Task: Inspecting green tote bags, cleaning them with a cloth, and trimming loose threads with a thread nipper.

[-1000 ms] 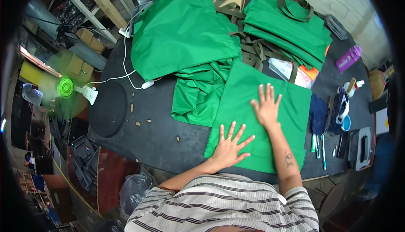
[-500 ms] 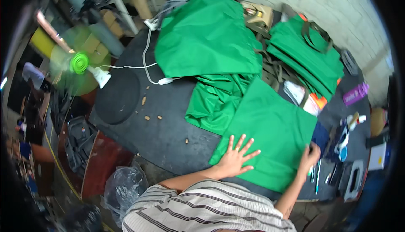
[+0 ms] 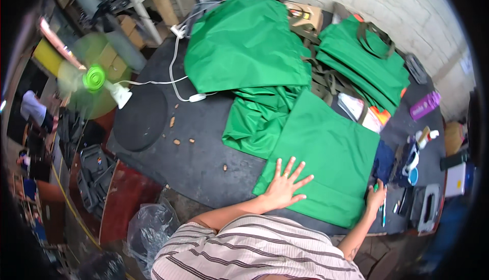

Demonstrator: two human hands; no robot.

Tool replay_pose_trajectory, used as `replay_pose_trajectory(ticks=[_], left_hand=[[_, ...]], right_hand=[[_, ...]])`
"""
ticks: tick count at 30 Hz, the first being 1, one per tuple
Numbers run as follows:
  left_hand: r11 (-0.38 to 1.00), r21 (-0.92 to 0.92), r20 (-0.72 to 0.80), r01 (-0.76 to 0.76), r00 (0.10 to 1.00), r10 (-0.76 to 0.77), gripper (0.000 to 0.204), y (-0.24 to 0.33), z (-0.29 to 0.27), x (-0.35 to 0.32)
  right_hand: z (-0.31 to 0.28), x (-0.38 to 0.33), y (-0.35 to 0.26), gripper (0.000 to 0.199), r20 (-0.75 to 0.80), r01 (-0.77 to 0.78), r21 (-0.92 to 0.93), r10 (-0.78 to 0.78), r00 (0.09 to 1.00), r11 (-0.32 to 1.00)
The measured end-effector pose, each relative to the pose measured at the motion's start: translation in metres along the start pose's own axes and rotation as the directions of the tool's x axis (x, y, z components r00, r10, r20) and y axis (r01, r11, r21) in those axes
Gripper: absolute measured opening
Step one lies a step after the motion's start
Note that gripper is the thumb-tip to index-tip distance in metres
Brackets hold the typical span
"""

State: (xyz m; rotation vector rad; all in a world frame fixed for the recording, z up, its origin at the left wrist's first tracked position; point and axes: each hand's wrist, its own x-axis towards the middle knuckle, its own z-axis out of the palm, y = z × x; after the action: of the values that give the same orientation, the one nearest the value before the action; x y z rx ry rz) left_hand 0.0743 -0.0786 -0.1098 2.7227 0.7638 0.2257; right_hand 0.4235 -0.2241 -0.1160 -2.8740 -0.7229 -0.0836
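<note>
A flat green fabric panel [image 3: 326,152] lies on the dark table in front of me. My left hand [image 3: 286,187] rests flat on its near left part, fingers spread, a ring on one finger. Just past the panel's right edge, my right hand [image 3: 376,196] is down at the table with its fingers curled together among several pens. A bit of green shows at its fingertips; what they hold is mostly hidden. A blue-and-white pen [image 3: 384,210] lies right beside that hand. Beyond the panel are crumpled green fabric [image 3: 254,122] and a large green fabric piece [image 3: 244,46].
Stacked green bags [image 3: 361,61] with dark straps lie at the far right, near a purple bottle [image 3: 425,105]. Dark blue cloth [image 3: 383,162] and a grey handled case [image 3: 426,207] are on the right. A green fan [image 3: 93,78] spins at left, its white cable crossing the table.
My right hand has moved from the panel's right edge slightly down to the pens, and its fingers have closed there. My left hand stays flat on the panel. The view has shifted slightly.
</note>
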Motion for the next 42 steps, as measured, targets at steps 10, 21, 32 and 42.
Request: replay_pose_trajectory(ticks=[10,21,32,42], left_hand=[[0.969,-0.246,-0.543,-0.023,0.831,-0.118,0.043,-0.042,-0.040,0.092],[0.704,-0.626,-0.300,0.337,0.729,-0.615,0.025,-0.127,-0.065,0.206],[0.271,-0.948,-0.283,-0.165,0.824,-0.491,0.010,-0.092,-0.064,0.181],[0.239,-0.958,-0.261,-0.158,0.824,-0.503,0.009,-0.087,-0.073,0.176]], right_hand=[[-0.001,-0.013,0.053,0.026,-0.091,-0.057,0.097,0.066,0.994,0.994],[-0.002,-0.014,0.077,0.027,-0.393,-0.089,0.211,0.168,0.904,0.973],[-0.043,-0.020,-0.232,0.030,-0.152,0.303,0.916,-0.472,0.869,0.263],[-0.005,-0.009,-0.284,0.024,-0.199,0.302,0.931,-0.406,0.892,0.207]])
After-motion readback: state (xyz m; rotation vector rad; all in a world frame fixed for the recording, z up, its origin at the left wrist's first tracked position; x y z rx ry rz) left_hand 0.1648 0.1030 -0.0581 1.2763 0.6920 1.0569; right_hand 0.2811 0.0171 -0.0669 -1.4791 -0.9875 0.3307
